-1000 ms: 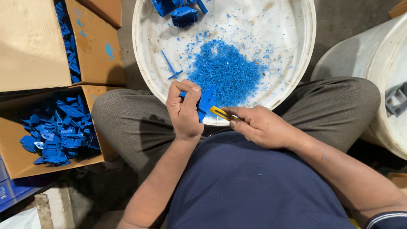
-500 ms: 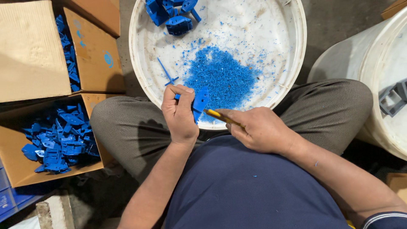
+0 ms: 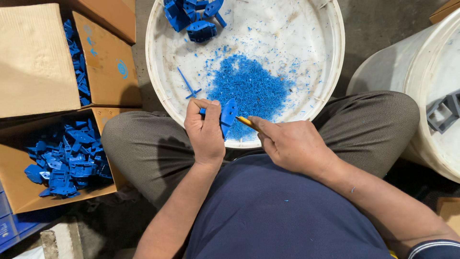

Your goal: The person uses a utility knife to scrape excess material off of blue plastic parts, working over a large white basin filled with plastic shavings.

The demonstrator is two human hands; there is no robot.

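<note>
The left hand (image 3: 205, 132) is closed around a small blue plastic part (image 3: 228, 115), pinching it between thumb and fingers so that one edge stands clear toward the other hand. The right hand (image 3: 293, 144) is closed around a yellow-handled knife (image 3: 247, 122), whose tip meets the exposed edge of the part; the blade itself is too small to make out. Both hands work above the near rim of a wide white tub (image 3: 335, 62), which stands on the floor between the seated person's knees. Inside the tub, directly beyond the hands, lies a heap of blue shavings (image 3: 251, 88), with a thin blue sprue piece (image 3: 188, 85) to its left and a cluster of blue parts (image 3: 194, 17) at the far rim. The step in hand appears to be trimming: excess material is being pared off the part's edge, and the waste falls into the tub. The next move calls for a controlled, shallow stroke directed away from the holding fingers, then a rotation of the part in the left hand to present an untrimmed edge. To the person's left, an open cardboard box (image 3: 19, 192) holds many similar blue parts; a second cardboard box (image 3: 38, 57) beyond it shows more of them in the gap between its flaps. A large white container (image 3: 431, 76) stands to the right.
</note>
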